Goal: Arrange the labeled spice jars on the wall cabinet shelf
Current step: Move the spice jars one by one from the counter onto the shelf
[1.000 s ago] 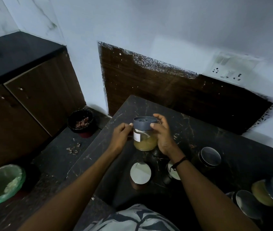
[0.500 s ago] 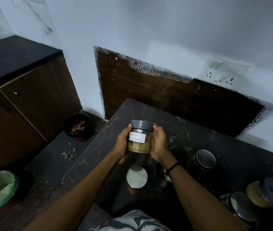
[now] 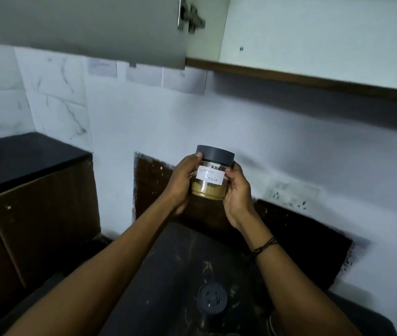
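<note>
Between both hands, held up before the wall: jar, upright, clear of the worktop. Left hand wrapped round left side, fingers closed, thumb tip at lid edge. Right hand on right side, fingers closed on glass, thumb pressed beside label. Label white, handwritten, facing camera; reads roughly "Garam Masala". Grey lid on top. Tan powder filling lower part of jar only. Dark thread band round right wrist. Below arms: dark speckled worktop, second grey lid on it, seen from above; jar under it too dim to make out. Behind jar: dark brown panel on wall, white socket plate to right. Above: cabinet door swung open, hinge at its edge, pale cabinet interior beyond, wood-edged bottom. Far left: lower wooden cabinet with black top.
</note>
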